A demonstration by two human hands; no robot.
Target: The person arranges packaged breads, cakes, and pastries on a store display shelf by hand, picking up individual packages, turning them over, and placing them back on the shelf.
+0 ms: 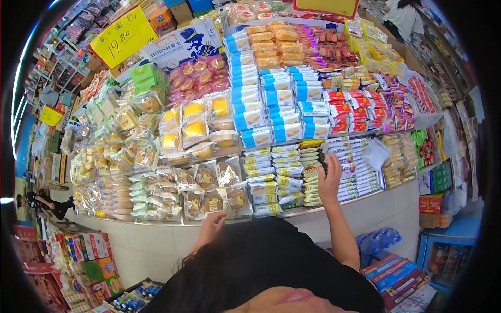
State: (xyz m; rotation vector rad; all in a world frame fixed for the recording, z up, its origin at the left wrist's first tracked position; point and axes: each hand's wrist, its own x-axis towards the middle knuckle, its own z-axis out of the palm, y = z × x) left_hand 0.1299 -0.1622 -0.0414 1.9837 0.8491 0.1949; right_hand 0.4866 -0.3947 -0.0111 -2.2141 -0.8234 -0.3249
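A wide display of wrapped snacks spreads out before me. My right hand (330,177) is over the front rows, its fingers apart and nothing in them, beside thin green-and-white packets (311,177) and white stick packets (357,175). My left hand (213,226) is at the display's front edge, just below clear bags of round brown cakes (214,202); its fingers are partly curled, and whether they hold anything does not show. Behind are blue-and-white packets (257,136), yellow-topped cakes (194,131) and red packets (359,126). A crumpled clear plastic bag (377,154) lies right of my right hand.
A yellow price sign (122,37) stands at the back left. Blue-wrapped bottles (378,240) and stacked boxes (397,279) are low on the right. Red and green boxes (96,263) fill the lower left. A person in white (404,22) is at the far upper right.
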